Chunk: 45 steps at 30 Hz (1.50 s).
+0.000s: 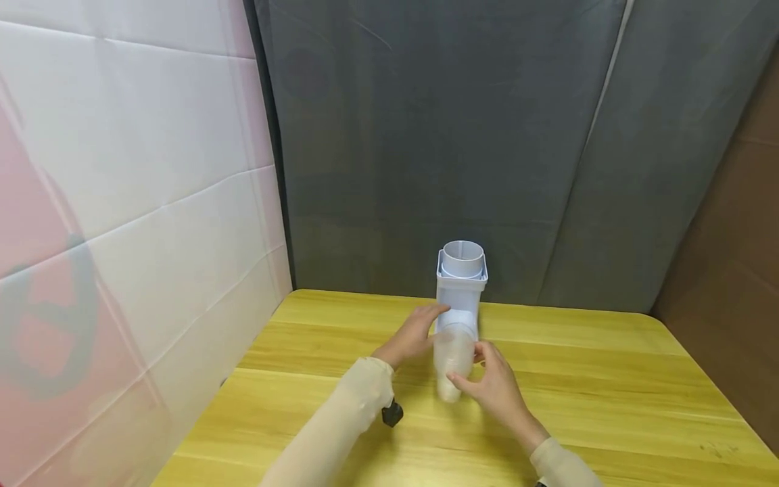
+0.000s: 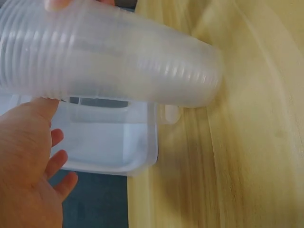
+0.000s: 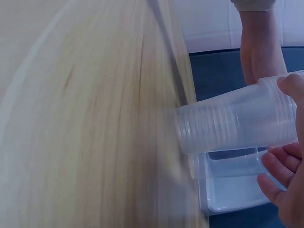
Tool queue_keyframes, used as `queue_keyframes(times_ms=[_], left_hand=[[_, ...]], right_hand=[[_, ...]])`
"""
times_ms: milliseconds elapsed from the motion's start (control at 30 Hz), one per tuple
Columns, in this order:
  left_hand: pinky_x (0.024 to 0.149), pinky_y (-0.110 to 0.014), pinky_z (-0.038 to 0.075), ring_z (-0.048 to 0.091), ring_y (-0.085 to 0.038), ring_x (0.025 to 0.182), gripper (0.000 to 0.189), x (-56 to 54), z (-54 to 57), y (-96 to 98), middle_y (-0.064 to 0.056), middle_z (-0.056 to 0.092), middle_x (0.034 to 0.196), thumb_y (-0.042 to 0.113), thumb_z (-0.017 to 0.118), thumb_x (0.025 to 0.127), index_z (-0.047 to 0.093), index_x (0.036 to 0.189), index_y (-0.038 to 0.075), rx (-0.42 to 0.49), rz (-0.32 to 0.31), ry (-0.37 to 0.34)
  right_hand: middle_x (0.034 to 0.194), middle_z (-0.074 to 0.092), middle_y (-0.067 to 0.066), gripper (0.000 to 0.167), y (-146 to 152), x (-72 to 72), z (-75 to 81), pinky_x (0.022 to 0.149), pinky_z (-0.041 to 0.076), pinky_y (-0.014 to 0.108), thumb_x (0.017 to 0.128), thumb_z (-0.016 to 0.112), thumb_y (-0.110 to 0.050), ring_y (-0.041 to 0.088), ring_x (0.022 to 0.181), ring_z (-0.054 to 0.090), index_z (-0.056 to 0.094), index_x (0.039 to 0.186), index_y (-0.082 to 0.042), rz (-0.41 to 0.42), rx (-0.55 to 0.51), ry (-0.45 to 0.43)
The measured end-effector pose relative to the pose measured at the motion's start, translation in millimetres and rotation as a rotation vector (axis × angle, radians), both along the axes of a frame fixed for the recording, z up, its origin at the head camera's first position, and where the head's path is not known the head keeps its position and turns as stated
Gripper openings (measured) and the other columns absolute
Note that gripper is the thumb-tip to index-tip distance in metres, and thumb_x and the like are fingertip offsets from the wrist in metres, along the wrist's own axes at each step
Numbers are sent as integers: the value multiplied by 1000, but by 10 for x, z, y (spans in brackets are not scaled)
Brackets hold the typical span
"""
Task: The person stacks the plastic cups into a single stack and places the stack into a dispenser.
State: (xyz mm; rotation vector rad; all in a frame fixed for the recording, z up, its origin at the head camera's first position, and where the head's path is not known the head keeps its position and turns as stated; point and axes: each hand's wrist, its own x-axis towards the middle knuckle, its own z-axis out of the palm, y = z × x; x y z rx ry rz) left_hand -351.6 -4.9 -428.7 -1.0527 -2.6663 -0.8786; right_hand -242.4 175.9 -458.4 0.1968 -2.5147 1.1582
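Observation:
A stack of translucent plastic cups [image 1: 453, 358] lies tilted on its side above the yellow table, rim end towards a white plastic box [image 1: 460, 297] with a round tube on top. My right hand [image 1: 481, 379] grips the stack, thumb on top and fingers [image 3: 278, 166] underneath. My left hand [image 1: 429, 323] rests against the box's left side beside the cups' rim. In the left wrist view its thumb [image 2: 38, 108] touches the cups [image 2: 109, 61] while the fingers hang relaxed beside the box [image 2: 109, 142]. The right wrist view shows the cups [image 3: 232, 121] over the box [image 3: 232, 185].
The wooden table [image 1: 608, 392] has a white and pink sheet [image 1: 122, 203] along its left, a grey curtain [image 1: 456, 135] behind and a brown board [image 1: 730, 270] on the right. A small black object [image 1: 392, 413] sits under my left sleeve.

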Motion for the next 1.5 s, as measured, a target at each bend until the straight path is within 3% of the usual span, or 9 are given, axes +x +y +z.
queue_keyframes(times_ms=[133,300,633,867,1100,1367,1500], left_hand=[[116,-47,38,43,-29,139,56,-15,-27,-19,-8,48,152,21,66,96,45,147,13,2,2,-34],[115,-45,40,46,-26,137,55,-13,-39,-36,-5,50,151,16,67,94,47,146,16,-41,-14,-28],[118,-44,37,44,-26,140,54,21,14,-100,-4,48,153,14,62,98,44,149,18,-50,-103,-42],[118,-43,37,45,-25,141,58,-16,7,-176,-1,45,155,19,64,97,42,151,20,-111,-149,-41],[118,-45,37,46,-28,140,54,-14,6,-146,-5,48,153,13,64,96,46,148,14,-110,-224,3],[112,-44,43,53,-26,130,59,-7,-71,-68,-7,55,146,15,69,93,48,147,20,-57,-166,-50],[112,-45,43,53,-26,129,63,-11,-94,-49,-8,54,146,15,70,92,44,149,19,-44,-173,-69]], right_hand=[[106,62,2,57,-25,18,4,80,47,33,74,86,-35,25,100,60,58,117,-11,5,6,16],[105,61,1,56,-43,22,-9,81,48,34,74,86,-37,24,100,60,58,116,-12,11,18,19],[105,62,3,56,-42,16,-10,80,48,34,75,86,-35,24,100,60,58,116,-10,9,20,28],[105,62,2,56,-36,38,-7,80,47,33,75,86,-36,24,100,60,58,116,-11,16,19,27],[105,62,2,56,-36,59,-14,80,49,35,75,86,-34,23,99,60,58,117,-11,17,10,41],[103,62,1,54,-48,96,-7,80,50,39,74,87,-32,26,98,61,59,115,-10,24,-8,60],[101,61,1,54,-60,111,-5,82,51,42,73,87,-31,27,98,61,59,114,-10,18,-8,64]])
